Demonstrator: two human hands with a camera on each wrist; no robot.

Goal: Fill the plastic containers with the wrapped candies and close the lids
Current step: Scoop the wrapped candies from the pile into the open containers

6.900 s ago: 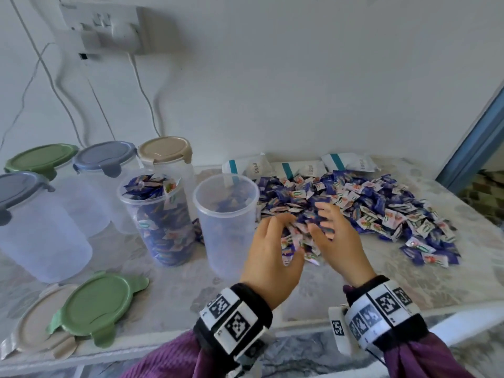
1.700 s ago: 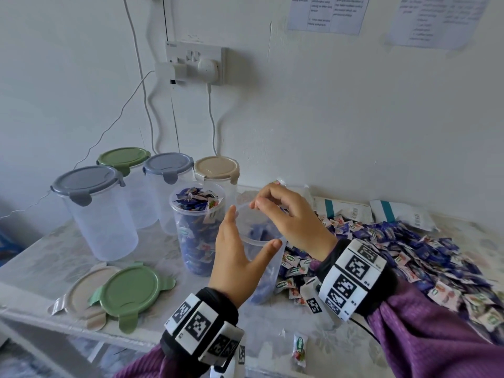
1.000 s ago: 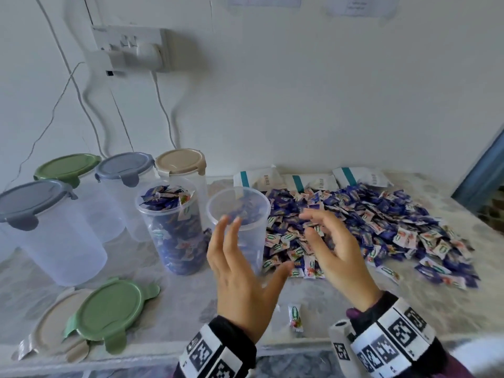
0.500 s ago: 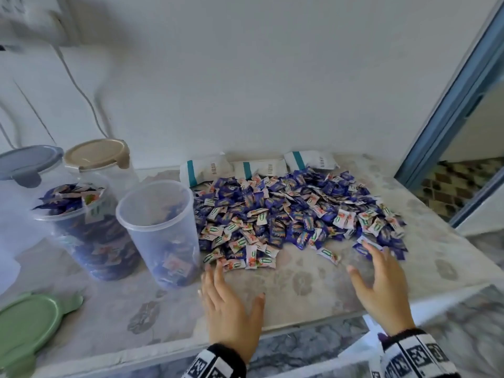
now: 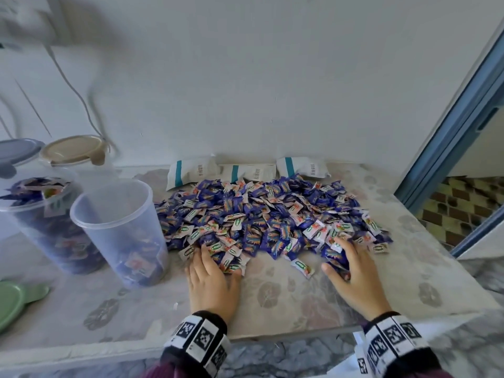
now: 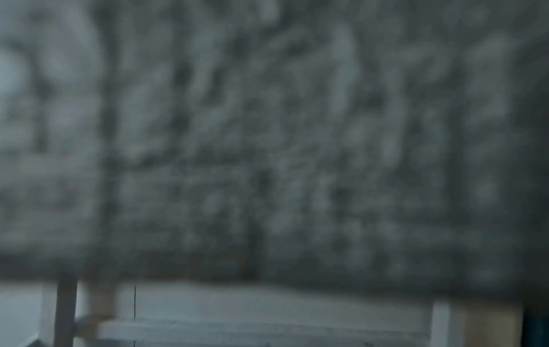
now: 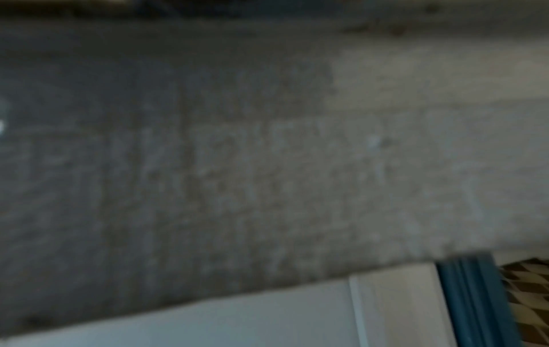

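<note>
While between both hands [image 5: 212, 279], one stray candy [image 5: 302, 266] beside open container [image 5: 120, 233]

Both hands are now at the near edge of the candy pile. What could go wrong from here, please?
1. The right hand works close to the table front edge, so raked candies may fall off.
2. A stray candy lies between the hands and may be missed.
3. The left hand is beside the open container, which looks light; a bump could tip it.

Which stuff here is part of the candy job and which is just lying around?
Job: candy pile, open container, full container, green lid, left hand, right hand.
Lying about: white packets, wall cable.
</note>
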